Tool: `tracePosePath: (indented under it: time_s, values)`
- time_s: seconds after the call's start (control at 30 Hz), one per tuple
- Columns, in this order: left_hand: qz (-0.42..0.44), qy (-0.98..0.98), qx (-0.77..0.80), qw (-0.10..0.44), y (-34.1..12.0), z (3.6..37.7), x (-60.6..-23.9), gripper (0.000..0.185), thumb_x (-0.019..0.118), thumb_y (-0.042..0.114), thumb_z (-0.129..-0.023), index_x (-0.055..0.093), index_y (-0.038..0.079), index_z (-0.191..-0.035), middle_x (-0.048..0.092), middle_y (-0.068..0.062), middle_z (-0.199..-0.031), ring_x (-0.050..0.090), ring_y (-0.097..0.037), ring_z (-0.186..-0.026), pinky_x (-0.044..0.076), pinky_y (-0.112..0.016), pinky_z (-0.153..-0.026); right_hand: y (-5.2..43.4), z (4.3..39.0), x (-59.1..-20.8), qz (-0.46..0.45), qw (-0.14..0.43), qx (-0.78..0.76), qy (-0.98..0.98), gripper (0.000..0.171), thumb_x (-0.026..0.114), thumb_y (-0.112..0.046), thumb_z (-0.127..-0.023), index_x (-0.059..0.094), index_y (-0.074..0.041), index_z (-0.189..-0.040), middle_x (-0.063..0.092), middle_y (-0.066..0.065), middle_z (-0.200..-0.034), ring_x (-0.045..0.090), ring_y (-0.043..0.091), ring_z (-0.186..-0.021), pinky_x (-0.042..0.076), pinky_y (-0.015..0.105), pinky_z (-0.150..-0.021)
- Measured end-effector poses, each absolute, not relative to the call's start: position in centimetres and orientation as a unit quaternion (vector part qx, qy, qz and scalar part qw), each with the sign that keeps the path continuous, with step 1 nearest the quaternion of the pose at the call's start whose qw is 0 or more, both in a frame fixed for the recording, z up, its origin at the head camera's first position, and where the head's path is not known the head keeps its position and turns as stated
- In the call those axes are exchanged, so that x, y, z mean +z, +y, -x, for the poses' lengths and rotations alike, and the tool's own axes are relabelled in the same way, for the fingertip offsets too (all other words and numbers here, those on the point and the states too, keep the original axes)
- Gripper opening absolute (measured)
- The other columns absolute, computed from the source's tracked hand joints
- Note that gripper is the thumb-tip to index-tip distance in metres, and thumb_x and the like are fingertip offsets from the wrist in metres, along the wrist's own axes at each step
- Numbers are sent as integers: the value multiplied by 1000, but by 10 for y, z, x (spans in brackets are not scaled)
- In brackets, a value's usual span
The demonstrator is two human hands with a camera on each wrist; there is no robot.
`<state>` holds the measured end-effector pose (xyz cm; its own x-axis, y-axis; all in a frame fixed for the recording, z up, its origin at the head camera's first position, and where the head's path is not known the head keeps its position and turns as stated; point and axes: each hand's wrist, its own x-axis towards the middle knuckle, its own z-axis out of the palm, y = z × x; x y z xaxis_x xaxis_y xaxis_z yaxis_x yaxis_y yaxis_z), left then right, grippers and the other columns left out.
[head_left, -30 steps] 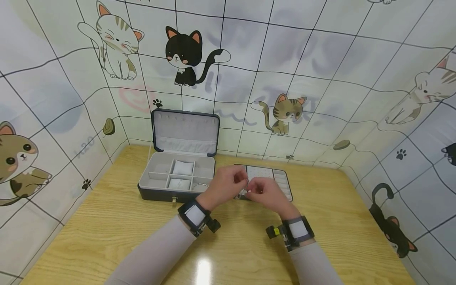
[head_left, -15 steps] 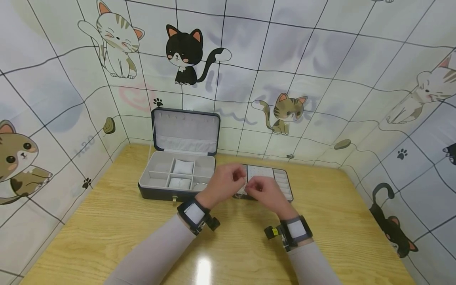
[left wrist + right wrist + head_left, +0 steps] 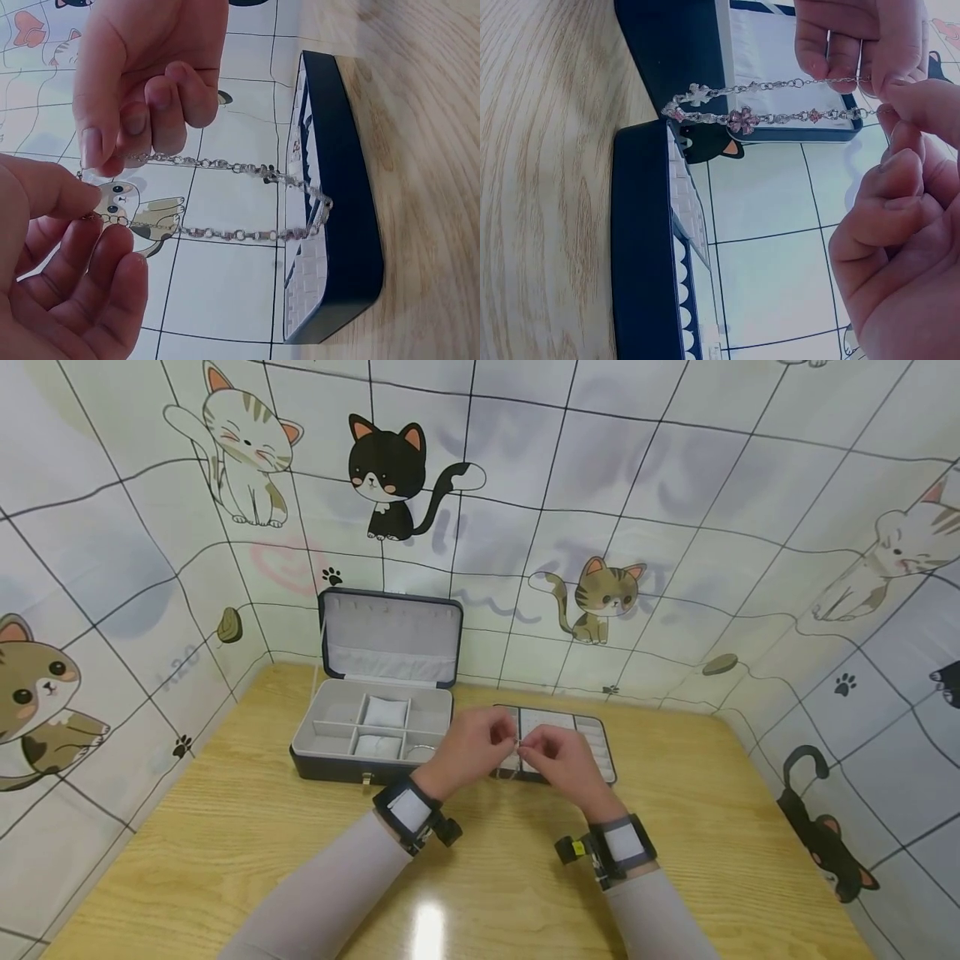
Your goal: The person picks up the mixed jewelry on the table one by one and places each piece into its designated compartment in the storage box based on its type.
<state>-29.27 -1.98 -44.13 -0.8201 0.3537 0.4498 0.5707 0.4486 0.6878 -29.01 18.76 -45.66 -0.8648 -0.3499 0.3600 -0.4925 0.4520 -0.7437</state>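
the left hand (image 3: 471, 747) and right hand (image 3: 561, 758) each pinch one end of a thin silver chain bracelet (image 3: 750, 114) with pink flower-shaped stones, above a dark ring tray (image 3: 600, 752) on a wood-grain table (image 3: 225, 852).

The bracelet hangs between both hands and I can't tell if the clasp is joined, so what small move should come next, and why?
Probably bring the two ends together at the fingertips. The left hand and right hand each pinch an end of the bracelet, its loop hanging over the tray; whether the clasp is joined is too small to tell.
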Motion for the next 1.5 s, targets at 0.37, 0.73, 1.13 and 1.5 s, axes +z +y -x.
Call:
tracePosePath:
  time_s: [0.37,0.73,1.13,1.5]
  values:
    - [271,-834,-462,131,-26,295,-440,3,71,9,-93,72,12,-93,69,5,-83,61,-9,-76,54,-24,-68,186,289,-457,-238,60,477,-844,6,74,-9,-97,74,-11,-91,66,2,-76,48,8,-60,42,23,-57]
    - [254,-833,-470,146,-33,295,-432,4,72,9,-93,73,13,-95,72,4,-85,63,-9,-78,55,-25,-70,186,289,-461,-227,44,479,-847,6,74,-10,-98,74,-11,-92,68,4,-81,51,10,-65,44,23,-61]
    - [239,-823,-489,159,-38,295,-422,9,73,8,-92,71,17,-90,70,5,-80,62,-10,-73,52,-25,-67,184,292,-469,-230,29,488,-841,5,73,-11,-98,74,-11,-93,69,4,-83,52,10,-67,45,23,-62]
    - [230,-822,-489,180,-47,298,-420,8,73,9,-92,71,16,-92,70,3,-83,62,-12,-76,53,-27,-69,170,294,-495,-229,-10,512,-828,4,71,-8,-97,74,-7,-94,70,2,-87,56,9,-73,48,22,-67]
